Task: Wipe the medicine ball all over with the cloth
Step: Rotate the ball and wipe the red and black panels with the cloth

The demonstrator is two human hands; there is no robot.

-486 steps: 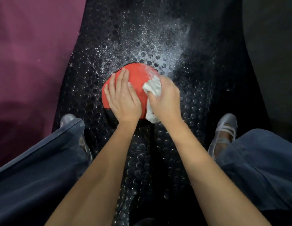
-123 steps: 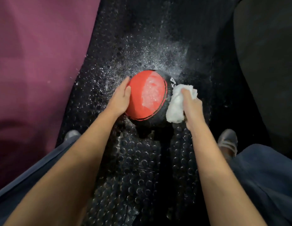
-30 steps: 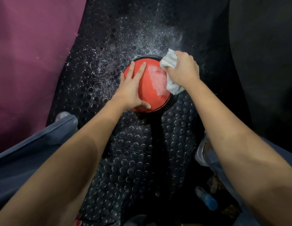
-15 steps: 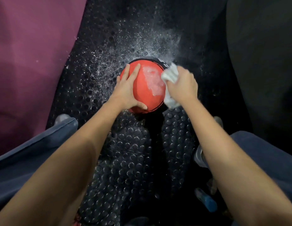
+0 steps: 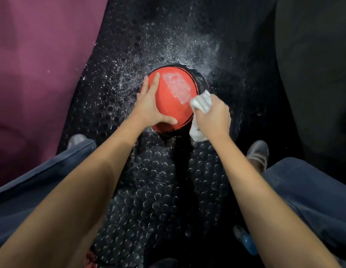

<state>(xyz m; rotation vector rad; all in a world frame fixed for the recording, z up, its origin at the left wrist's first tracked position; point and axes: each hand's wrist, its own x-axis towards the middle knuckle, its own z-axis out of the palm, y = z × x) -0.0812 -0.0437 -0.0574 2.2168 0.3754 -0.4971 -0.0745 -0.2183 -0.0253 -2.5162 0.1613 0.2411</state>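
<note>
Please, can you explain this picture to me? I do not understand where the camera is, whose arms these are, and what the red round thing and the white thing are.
The camera sits on a person's head and looks down, so both arms are the wearer's own. The red round thing is a medicine ball lying on a black studded mat flecked with white specks. The left hand lies flat on the ball, steadying it. The right hand grips a white cloth against the ball's right side. A pale smear shows on top of the ball.

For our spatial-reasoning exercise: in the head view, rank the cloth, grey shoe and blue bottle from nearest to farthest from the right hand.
1. cloth, gripped in the right hand
2. grey shoe, lower right
3. blue bottle, bottom edge
</note>
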